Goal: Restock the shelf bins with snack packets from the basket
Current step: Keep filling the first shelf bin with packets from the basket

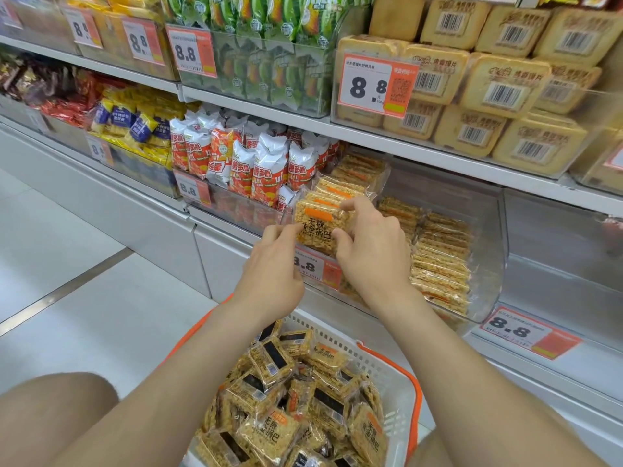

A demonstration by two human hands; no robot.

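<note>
Both hands hold a stack of golden rice-cracker packets (317, 220) with orange labels at the front left of the clear shelf bin (485, 230). My left hand (273, 264) pinches the stack's lower left edge. My right hand (374, 244) grips its right side, thumb in front and fingers over the top. More of the same packets (441, 261) lie in rows inside the bin to the right. Below my arms stands the white basket (397, 375) with orange handles, holding several of these packets (290, 399).
A bin of red-and-white snack bags (256, 163) sits directly to the left. The upper shelf carries green packets (269, 45) and boxed toast slices (499, 89). Price tags (313, 267) hang on the bin fronts. An almost bare clear bin (566, 251) stands at the right. White floor lies at left.
</note>
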